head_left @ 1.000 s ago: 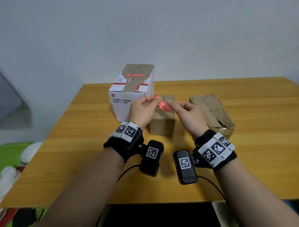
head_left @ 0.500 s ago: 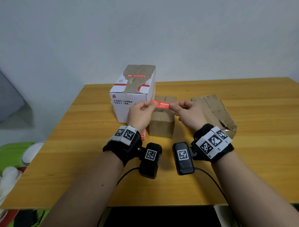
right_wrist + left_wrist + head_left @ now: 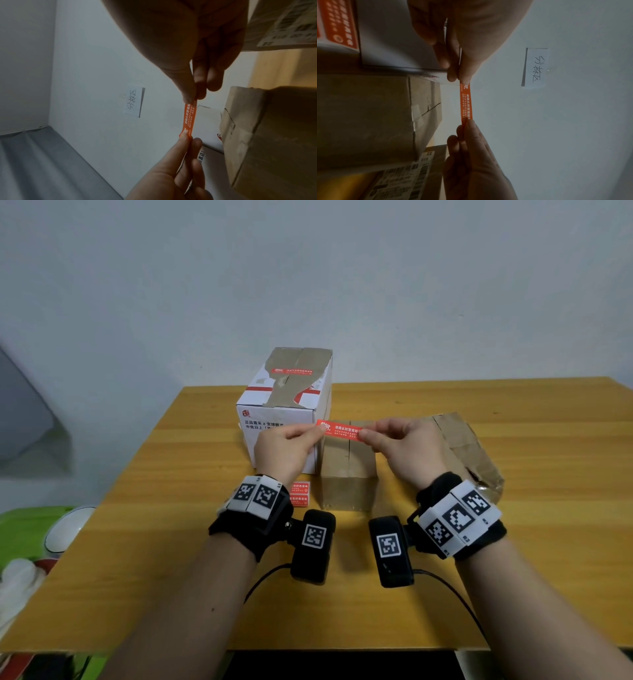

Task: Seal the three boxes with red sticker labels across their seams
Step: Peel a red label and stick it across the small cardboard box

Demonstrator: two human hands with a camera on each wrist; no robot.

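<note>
A red sticker label (image 3: 339,430) (image 3: 466,102) (image 3: 189,119) is stretched flat between both hands, above the far end of the small brown box (image 3: 347,470). My left hand (image 3: 318,430) (image 3: 458,79) pinches its left end and my right hand (image 3: 363,434) (image 3: 193,99) pinches its right end. The small box has a seam running down its top. To its left stands a taller white box (image 3: 284,409) with a red label (image 3: 293,370) stuck across its top seam. A crumpled brown box (image 3: 466,453) lies to the right.
A sheet of spare red labels (image 3: 299,494) lies on the wooden table (image 3: 513,559) in front of the white box, by my left wrist. A paper note (image 3: 535,67) is stuck to the wall behind. Green and white items (image 3: 30,542) sit off the table's left edge.
The label was slack and tilted a second ago. Both hands have pulled it straight and level over the small brown box.
</note>
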